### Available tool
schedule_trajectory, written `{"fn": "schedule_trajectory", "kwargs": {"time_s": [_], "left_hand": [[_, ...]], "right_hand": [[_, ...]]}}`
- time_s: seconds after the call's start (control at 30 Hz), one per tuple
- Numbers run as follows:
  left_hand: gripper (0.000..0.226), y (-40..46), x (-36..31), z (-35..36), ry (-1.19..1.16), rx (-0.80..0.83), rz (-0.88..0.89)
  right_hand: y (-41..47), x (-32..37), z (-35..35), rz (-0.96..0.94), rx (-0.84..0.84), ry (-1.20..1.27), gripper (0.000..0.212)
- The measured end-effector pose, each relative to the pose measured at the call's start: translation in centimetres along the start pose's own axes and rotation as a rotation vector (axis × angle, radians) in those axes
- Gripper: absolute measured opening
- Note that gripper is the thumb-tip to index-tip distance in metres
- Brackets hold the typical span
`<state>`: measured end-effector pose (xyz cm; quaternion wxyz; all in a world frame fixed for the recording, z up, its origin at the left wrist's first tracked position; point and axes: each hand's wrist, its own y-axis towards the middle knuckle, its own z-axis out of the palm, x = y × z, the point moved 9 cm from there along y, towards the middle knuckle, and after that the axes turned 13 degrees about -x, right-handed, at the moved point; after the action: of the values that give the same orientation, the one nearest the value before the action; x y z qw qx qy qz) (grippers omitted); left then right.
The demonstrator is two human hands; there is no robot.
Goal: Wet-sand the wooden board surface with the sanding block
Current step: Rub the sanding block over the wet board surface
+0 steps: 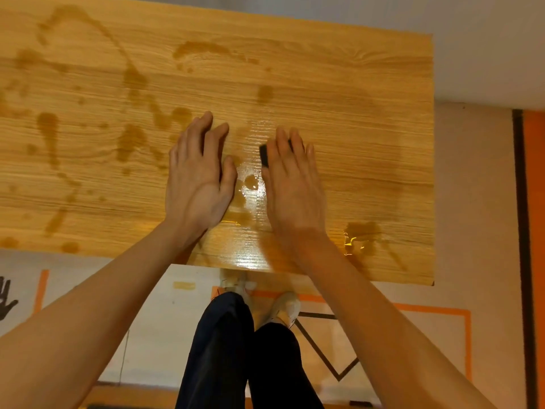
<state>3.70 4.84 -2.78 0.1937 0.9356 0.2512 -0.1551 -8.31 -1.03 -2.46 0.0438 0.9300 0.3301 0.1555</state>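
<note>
Right hand (292,184) presses sanding block (264,154) onto wet board (354,119) (left hand (197,175) flat).

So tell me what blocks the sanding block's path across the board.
Nothing visible. The dark sanding block sits under the right hand; only water puddles lie on the light wooden board. The left hand rests beside it.

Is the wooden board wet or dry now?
Wet: the wooden board shows dark water patches and a glossy film between the hands.

The dark rectangular sanding block (264,154) is mostly hidden beneath the right hand (292,184). The wet, light-brown wooden board (354,128) is cut off at the left and top edges.
</note>
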Motion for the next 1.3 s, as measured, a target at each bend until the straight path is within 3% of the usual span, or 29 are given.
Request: {"fn": "schedule_trajectory", "kwargs": {"time_s": [0.1,0.23,0.3,0.4,0.53,0.63,0.77,0.83,0.93,1.03,1.2,1.3], "left_hand": [[0.045,0.0,0.1,0.1,0.005,-0.001,-0.005],[0.053,0.0,0.2,0.1,-0.014,-0.003,-0.01],[0.055,0.1,0.1,0.1,-0.014,-0.01,-0.011],[0.056,0.3,0.1,0.0,-0.01,-0.019,-0.014],[0.057,0.3,0.2,0.0,-0.002,-0.02,-0.011],[0.055,0.3,0.1,0.0,-0.01,-0.017,-0.012],[0.053,0.2,-0.1,-0.3,-0.027,-0.041,0.017],[0.052,0.2,-0.3,-0.3,-0.028,-0.043,0.025],[0.053,0.3,-0.2,-0.2,-0.031,-0.037,0.018],[0.053,0.2,-0.2,-0.3,-0.027,-0.037,0.03],[0.053,0.1,-0.4,-0.4,-0.027,-0.039,0.045],[0.052,0.2,-0.5,-0.4,-0.038,-0.045,0.032]], "right_hand": [[-2.1,0.5,0.0,0.041,-0.029,0.012,0.049],[-11.4,2.5,-1.2,-0.14,0.053,0.023,0.069],[-10.0,1.5,-1.3,-0.222,0.057,0.037,0.072],[-2.8,-1.9,-1.3,-0.052,0.008,0.061,0.05],[2.6,-3.8,-1.1,0.089,-0.078,0.065,0.047],[-3.0,-3.2,-2.0,0.069,-0.073,0.102,0.048],[-12.8,-2.9,-3.6,-0.003,0.043,0.072,0.079],[-11.5,-3.3,-3.4,-0.044,0.065,0.07,0.067],[-4.1,-5.0,-2.8,0.062,0.02,0.023,0.047],[0.9,-6.4,-2.3,0.163,-0.051,-0.026,0.046],[-10.0,-4.6,-3.6,0.191,-0.019,-0.085,0.049],[-12.1,-4.7,-4.2,0.188,-0.042,0.044,0.046]]}}
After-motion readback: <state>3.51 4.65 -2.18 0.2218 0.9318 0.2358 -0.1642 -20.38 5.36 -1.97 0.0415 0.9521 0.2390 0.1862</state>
